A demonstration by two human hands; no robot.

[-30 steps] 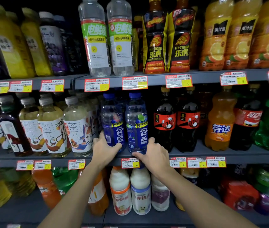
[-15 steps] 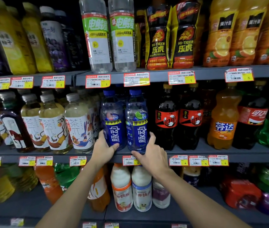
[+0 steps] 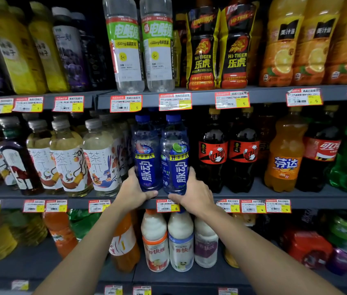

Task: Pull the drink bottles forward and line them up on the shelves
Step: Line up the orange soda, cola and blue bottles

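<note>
Two blue sports-drink bottles stand side by side at the front of the middle shelf [image 3: 274, 196]. My left hand [image 3: 133, 191] grips the base of the left blue bottle [image 3: 147, 154], thumb in front and fingers behind. My right hand [image 3: 194, 193] grips the base of the right blue bottle [image 3: 175, 156] the same way. Both bottles are upright and touch each other. More blue caps show dimly behind them.
Tea bottles [image 3: 102, 160] stand close on the left, dark cola bottles [image 3: 214, 154] close on the right. An orange soda [image 3: 285, 154] and green bottles stand further right. The upper shelf holds clear bottles [image 3: 125, 50] and energy drinks; white milk drinks [image 3: 180, 241] stand below.
Both hands have stayed at the bases of the two blue bottles, which now stand a little closer to the shelf's front edge and turned so that their labels face forward. The camera shifted slightly.
</note>
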